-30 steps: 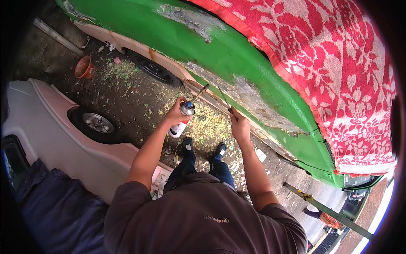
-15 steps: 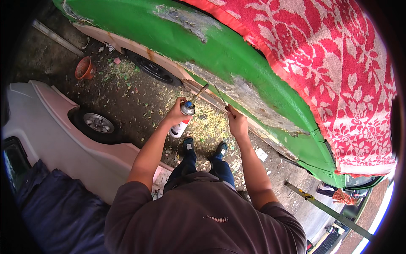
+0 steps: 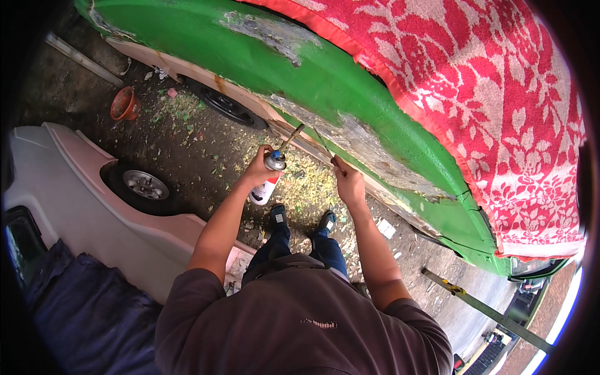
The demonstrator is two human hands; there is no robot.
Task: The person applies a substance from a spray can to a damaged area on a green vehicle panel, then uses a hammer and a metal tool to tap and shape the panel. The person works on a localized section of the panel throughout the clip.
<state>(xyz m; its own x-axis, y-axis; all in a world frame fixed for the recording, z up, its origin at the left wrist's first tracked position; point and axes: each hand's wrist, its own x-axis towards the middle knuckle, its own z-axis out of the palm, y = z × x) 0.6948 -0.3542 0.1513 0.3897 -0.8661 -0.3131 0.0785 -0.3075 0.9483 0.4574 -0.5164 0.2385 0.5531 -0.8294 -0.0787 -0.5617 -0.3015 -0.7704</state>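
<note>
A gas torch, made up of a white and red canister (image 3: 262,191) with a blue-knobbed burner and a metal nozzle (image 3: 292,135), is gripped in my left hand (image 3: 257,170). Its nozzle points up toward the side of a green car body (image 3: 400,119). My right hand (image 3: 350,185) is closed round the handle of a thin scraper-like tool (image 3: 324,144). The tool's far end reaches the lower green panel, close to a long stripped grey patch (image 3: 369,153). Whether its tip touches the panel is hard to tell. No flame can be made out.
Paint flakes (image 3: 306,181) litter the ground round my shoes. A pale car (image 3: 125,206) stands close on the left, under a dark cloth (image 3: 87,306). A red patterned blanket (image 3: 475,112) covers the green car's top. An orange bucket (image 3: 125,104) lies beyond.
Both hands and their tools have shifted only slightly left. A figure in orange at the far lower right has gone out of sight.
</note>
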